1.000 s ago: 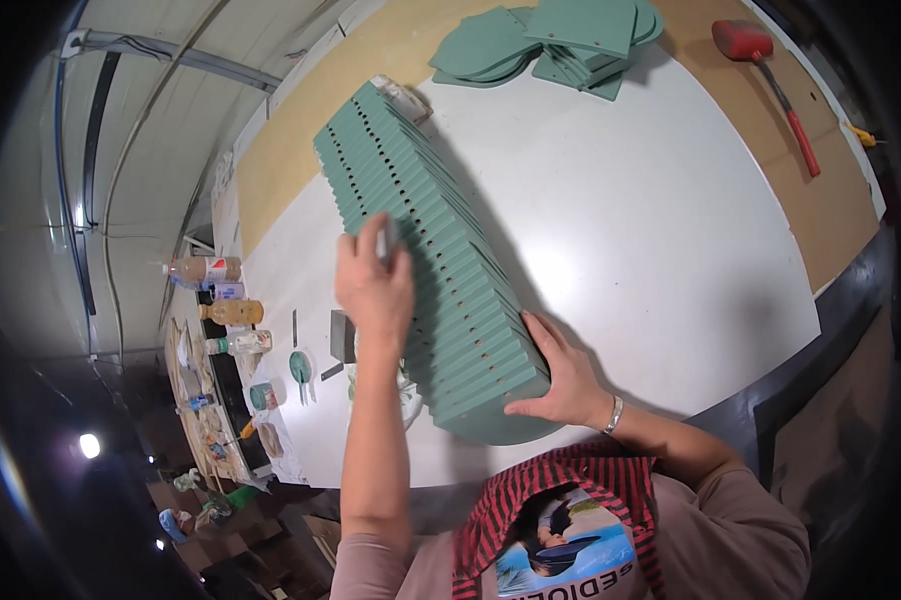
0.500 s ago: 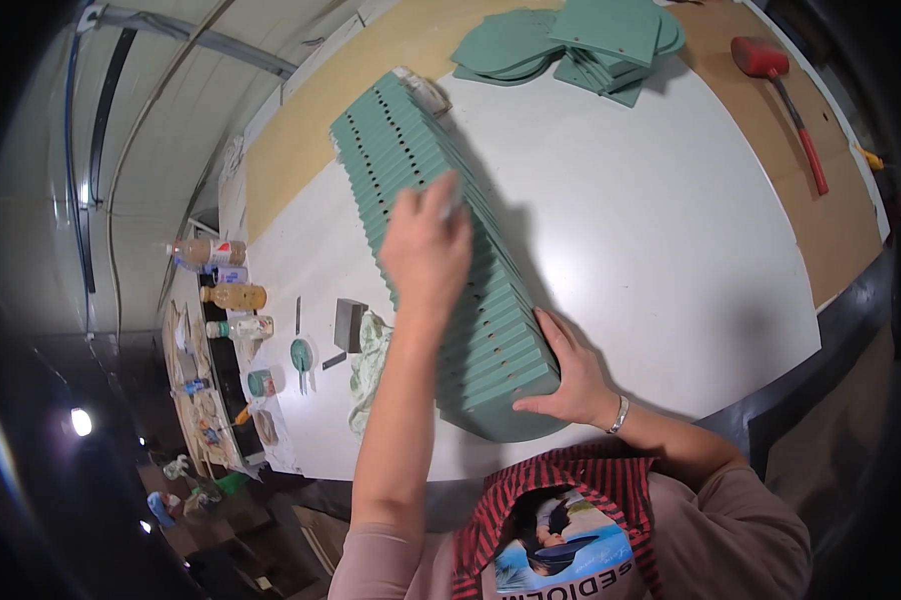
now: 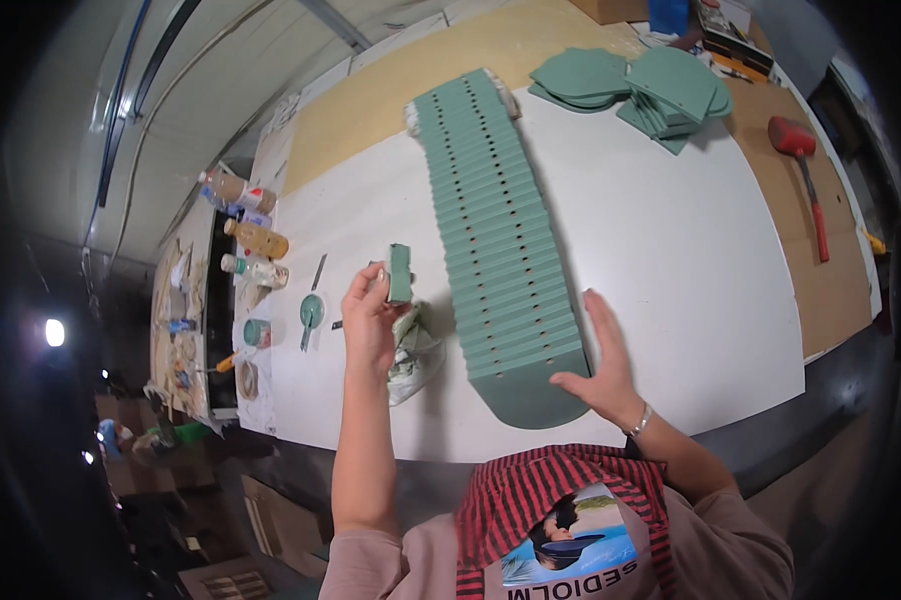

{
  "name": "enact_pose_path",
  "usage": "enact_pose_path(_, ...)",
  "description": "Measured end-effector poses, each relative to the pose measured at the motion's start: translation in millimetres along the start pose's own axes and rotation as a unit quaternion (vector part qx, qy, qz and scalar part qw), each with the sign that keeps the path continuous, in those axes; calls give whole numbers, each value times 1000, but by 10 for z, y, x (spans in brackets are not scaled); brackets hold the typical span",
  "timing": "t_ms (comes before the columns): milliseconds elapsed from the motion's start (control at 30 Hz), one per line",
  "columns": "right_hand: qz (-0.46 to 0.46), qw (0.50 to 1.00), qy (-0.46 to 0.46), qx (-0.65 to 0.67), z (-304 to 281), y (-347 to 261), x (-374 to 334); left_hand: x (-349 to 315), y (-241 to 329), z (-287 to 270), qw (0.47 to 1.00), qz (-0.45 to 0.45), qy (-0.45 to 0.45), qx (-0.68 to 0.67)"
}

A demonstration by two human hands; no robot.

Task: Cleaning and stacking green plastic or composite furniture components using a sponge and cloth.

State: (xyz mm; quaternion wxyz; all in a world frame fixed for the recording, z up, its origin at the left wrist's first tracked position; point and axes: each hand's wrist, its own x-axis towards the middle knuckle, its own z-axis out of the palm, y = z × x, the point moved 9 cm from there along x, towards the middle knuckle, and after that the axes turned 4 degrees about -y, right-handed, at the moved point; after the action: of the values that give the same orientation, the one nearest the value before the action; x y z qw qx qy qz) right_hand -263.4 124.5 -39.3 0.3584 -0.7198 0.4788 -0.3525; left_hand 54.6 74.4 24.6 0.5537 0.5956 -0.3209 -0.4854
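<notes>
A long row of overlapping green panels (image 3: 501, 240) with two lines of small holes runs away from me across the white table. My left hand (image 3: 369, 320), left of the row, is closed around a small rectangular block (image 3: 399, 272) with a green face, held up above the table. My right hand (image 3: 613, 372) lies beside the near right end of the row, fingers stretched out and thumb at the edge of the nearest panel. Beneath the block is a crumpled white and green cloth (image 3: 418, 355), partly hidden by my left hand.
Loose green panels (image 3: 671, 85) are stacked at the far right. A red mallet (image 3: 799, 140) rests on brown board (image 3: 831, 290). On the left are a green round lid (image 3: 311, 312) with a tool on it, a thin blade (image 3: 319, 272), a jar (image 3: 257, 333) and bottles (image 3: 261, 238).
My left hand has come off the top of the row, moved left, and picked up the block from the table. The right hand has loosened from the near end, and the view has shifted.
</notes>
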Motion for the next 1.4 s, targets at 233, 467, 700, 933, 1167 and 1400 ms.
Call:
enact_pose_path(233,-86,966,25,241,48,-1163,133,-597,-333,172,880,-102,-271,-376)
enact_pose_path(467,153,876,-183,420,1523,-1489,251,-1043,-434,-320,880,-125,-261,-376)
enact_pose_path(700,193,829,-212,481,2497,-1833,254,-1097,-620,-1366,887,-132,-249,-366)
enact_pose_path(933,221,791,-272,502,3264,-2059,296,-1079,-649,-2097,860,-131,-248,-427)
enact_pose_path(1167,277,837,-278,381,3254,-1929,230,-430,-278,-5758,950,124,273,83)
enact_pose_path(1400,338,826,-266,364,3312,-1744,53,-260,-112,-7355,719,98,431,536)
